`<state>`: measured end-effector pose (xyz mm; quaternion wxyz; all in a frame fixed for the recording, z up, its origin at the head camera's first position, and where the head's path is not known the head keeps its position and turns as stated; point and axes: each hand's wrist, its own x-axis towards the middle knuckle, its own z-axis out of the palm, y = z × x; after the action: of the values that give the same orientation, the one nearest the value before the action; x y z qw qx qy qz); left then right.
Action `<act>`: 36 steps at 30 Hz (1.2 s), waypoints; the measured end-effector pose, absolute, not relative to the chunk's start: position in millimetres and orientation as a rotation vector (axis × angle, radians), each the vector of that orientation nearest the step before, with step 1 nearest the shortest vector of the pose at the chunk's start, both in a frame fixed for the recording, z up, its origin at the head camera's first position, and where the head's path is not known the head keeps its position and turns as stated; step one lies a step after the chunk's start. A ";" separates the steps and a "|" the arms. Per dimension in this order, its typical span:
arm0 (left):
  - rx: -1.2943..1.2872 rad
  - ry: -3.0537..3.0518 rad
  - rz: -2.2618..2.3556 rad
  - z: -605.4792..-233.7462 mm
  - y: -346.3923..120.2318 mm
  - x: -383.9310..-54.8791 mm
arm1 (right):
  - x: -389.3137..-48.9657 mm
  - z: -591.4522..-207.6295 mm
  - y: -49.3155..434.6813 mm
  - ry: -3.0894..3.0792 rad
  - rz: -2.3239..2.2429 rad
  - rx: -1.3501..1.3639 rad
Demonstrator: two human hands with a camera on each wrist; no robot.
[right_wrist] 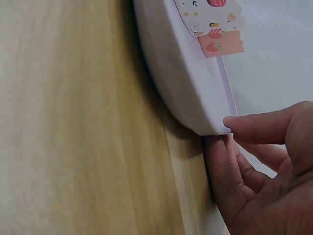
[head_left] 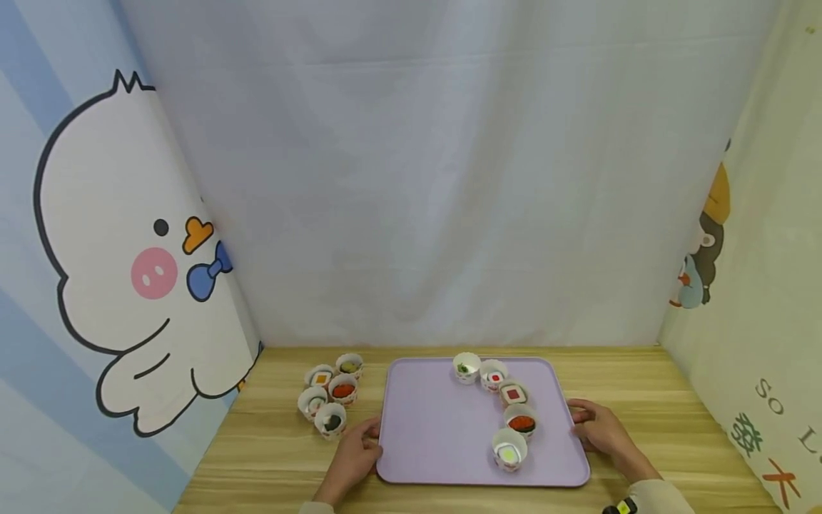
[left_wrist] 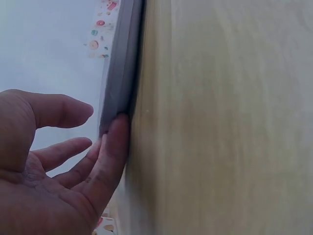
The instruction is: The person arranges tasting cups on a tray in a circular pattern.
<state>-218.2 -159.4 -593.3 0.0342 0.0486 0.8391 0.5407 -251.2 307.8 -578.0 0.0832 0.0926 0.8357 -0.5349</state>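
A lilac tray (head_left: 437,421) lies on the wooden table between my two hands. On its right half, several paper cups stand in a curved row, among them one with red-orange roe-like contents (head_left: 521,422) and one with a pale yellow-green centre (head_left: 509,451). My left hand (head_left: 355,455) touches the tray's left edge; in the left wrist view a finger lies against its outer side, while the thumb (left_wrist: 73,111) stands apart from the rim. At the right edge, my right hand (head_left: 600,428) pinches the rim, thumb (right_wrist: 244,127) above and fingers (right_wrist: 222,161) below.
Left of the tray, several more paper cups cluster on the table (head_left: 270,457), including one with dark contents (head_left: 330,421) close to my left hand. A pale curtain (head_left: 411,214) closes off the back, and printed cloths (head_left: 90,214) hang at both sides.
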 end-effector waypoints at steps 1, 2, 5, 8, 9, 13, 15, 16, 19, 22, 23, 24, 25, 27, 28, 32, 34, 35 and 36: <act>0.157 2.606 1.638 -591.7 -158.8 -217.7 | -250.9 -577.8 307.5 2.496 -1.604 0.276; 0.174 2.641 1.609 -590.6 -158.3 -217.7 | -250.4 -577.4 307.0 2.496 -1.614 0.276; 0.205 2.759 1.503 -586.1 -155.7 -217.0 | -248.7 -577.2 305.9 2.507 -1.632 0.263; 0.225 2.866 1.427 -582.0 -153.4 -216.1 | -248.3 -577.9 305.1 2.522 -1.629 0.266; 0.226 2.886 1.417 -579.9 -152.6 -215.3 | -248.5 -578.5 305.3 2.528 -1.623 0.264; 0.252 2.929 1.408 -571.6 -151.0 -211.2 | -249.2 -579.9 306.3 2.531 -1.613 0.271; 0.257 2.936 1.406 -566.7 -150.9 -208.0 | -248.8 -580.0 306.5 2.525 -1.619 0.265; 0.260 2.946 1.401 -564.6 -150.9 -206.5 | -248.5 -580.0 306.5 2.522 -1.624 0.265; 0.262 2.977 1.397 -558.4 -151.9 -202.1 | -248.0 -580.1 306.4 2.528 -1.629 0.256; 0.265 2.973 1.451 -553.2 -154.1 -198.5 | -247.7 -580.2 306.1 2.530 -1.633 0.257; 0.257 2.959 1.482 -551.6 -155.0 -197.4 | -247.8 -580.4 306.0 2.531 -1.635 0.258; 0.252 2.941 1.516 -550.2 -156.0 -196.5 | -247.8 -580.4 305.9 2.530 -1.637 0.261; 0.247 2.922 1.554 -548.7 -157.0 -195.7 | -247.9 -580.6 305.9 2.529 -1.639 0.263; 0.246 2.901 1.598 -545.9 -159.5 -194.6 | -248.2 -580.9 306.2 2.530 -1.635 0.260; 0.243 2.896 1.619 -544.4 -160.7 -194.0 | -248.4 -581.0 306.2 2.529 -1.636 0.270; 0.249 2.934 1.650 -538.6 -167.1 -191.4 | -249.3 -581.4 306.8 2.537 -1.627 0.286; 0.227 2.961 1.659 -535.4 -170.8 -189.3 | -249.6 -581.5 306.9 2.538 -1.625 0.293; 0.214 2.973 1.664 -533.9 -172.8 -188.4 | -249.8 -581.7 307.0 2.538 -1.625 0.293; 0.184 2.979 1.679 -532.5 -174.6 -187.4 | -249.9 -581.7 307.1 2.537 -1.624 0.291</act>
<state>-187.4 -174.6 -532.5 -0.1409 0.0533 0.8612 0.4855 -249.9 307.1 -581.7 0.0575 0.0961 0.8369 -0.5357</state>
